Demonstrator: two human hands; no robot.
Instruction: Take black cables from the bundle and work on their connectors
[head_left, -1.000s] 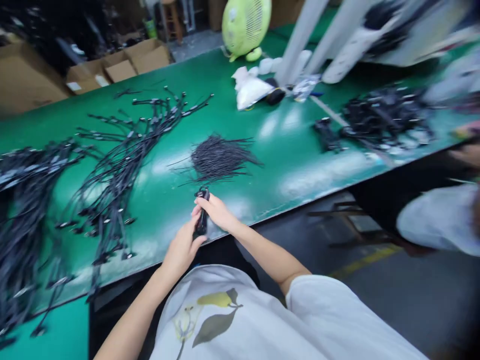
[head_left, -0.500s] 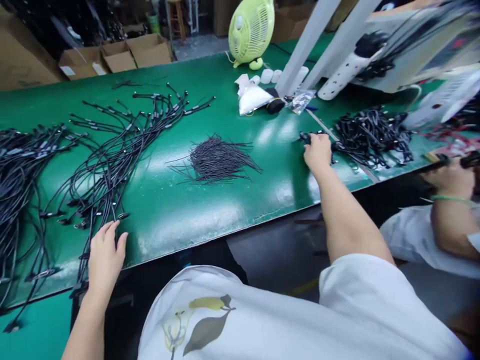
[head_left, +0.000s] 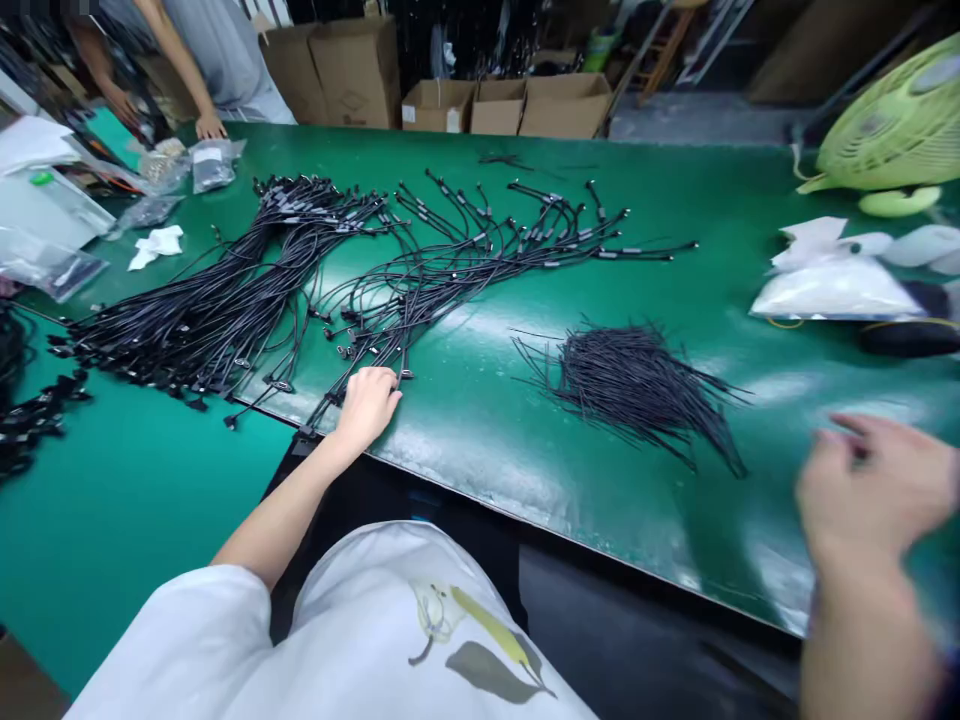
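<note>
My left hand [head_left: 367,405] is at the front edge of the green table, its fingers curled over the lower, plug end of a black cable [head_left: 405,330] in a loose bunch. The exact grip is partly hidden under the fingers. Blurred by motion, my right hand [head_left: 862,490] hovers over the table at the far right. A gap shows between its thumb and forefinger, and I see nothing held there. Between the hands lies a heap of short thin black ties [head_left: 630,385], touched by neither hand.
A thicker bundle of black cables [head_left: 247,270] lies to the left. A white bag [head_left: 836,290] and a green fan [head_left: 892,120] stand at the right. Cardboard boxes [head_left: 499,105] line the far side. Another person's hand [head_left: 211,125] rests by plastic bags at the far left.
The view has swung left. My right hand has come away from the black cables at the right. My left hand's fingers have curled in over the cable ends.
</note>
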